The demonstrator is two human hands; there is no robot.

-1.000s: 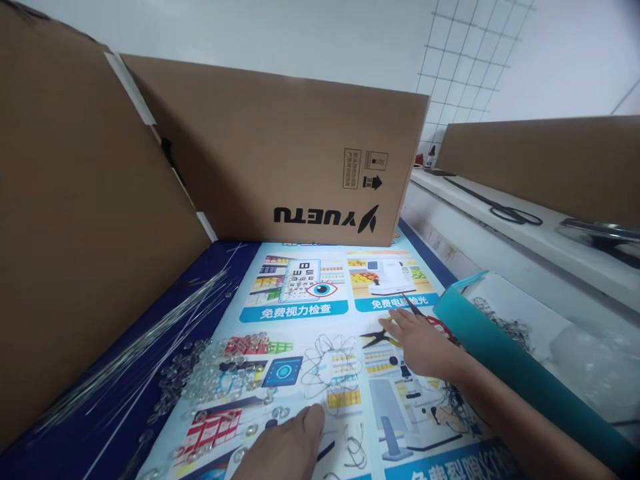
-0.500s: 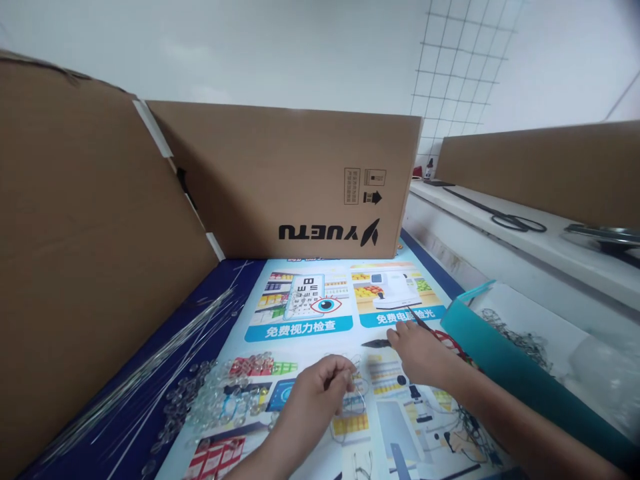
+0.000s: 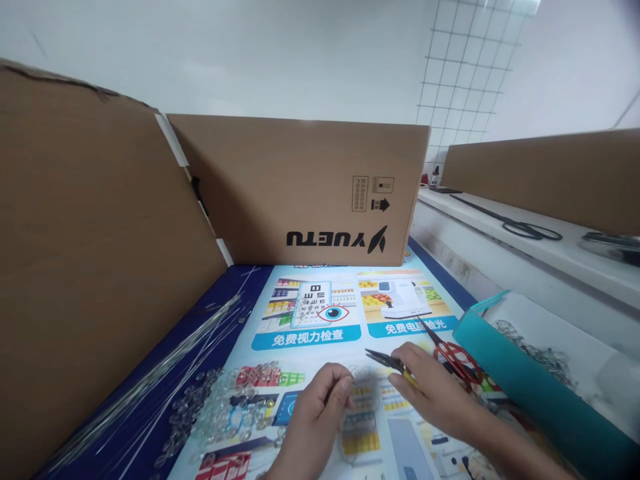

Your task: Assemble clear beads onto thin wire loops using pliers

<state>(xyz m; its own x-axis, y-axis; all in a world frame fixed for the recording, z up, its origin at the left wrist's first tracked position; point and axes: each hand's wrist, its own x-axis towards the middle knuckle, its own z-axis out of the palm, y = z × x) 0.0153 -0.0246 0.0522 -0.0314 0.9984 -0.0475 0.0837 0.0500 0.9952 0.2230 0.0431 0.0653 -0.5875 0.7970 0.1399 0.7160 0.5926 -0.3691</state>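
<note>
My left hand (image 3: pixel 320 410), low in the middle, is closed in a pinch. Between its fingertips is a thin, pale wire (image 3: pixel 377 393) that bends in loops over the printed sheet; its exact shape is hard to make out. To the right, my right hand (image 3: pixel 433 387) grips pliers (image 3: pixel 385 360) with dark pointed jaws and yellow handles. The jaws point left and are slightly apart, above and right of my left fingertips. Red-handled scissors (image 3: pixel 457 360) lie just beyond my right hand. Clear round beads (image 3: pixel 215 410) spread out left of my left hand.
Long thin strands (image 3: pixel 165 373) lie on the blue surface at left. A teal-sided box (image 3: pixel 525 380) at right holds tangled wire pieces (image 3: pixel 537 353). Cardboard panels (image 3: pixel 300 180) stand behind and left. Black scissors (image 3: pixel 530 229) rest on the white ledge (image 3: pixel 480 227).
My right hand has lifted the pliers off the sheet area by the scissors and turned them; the yellow handles now show. My left hand keeps its pinch. The view has shifted slightly.
</note>
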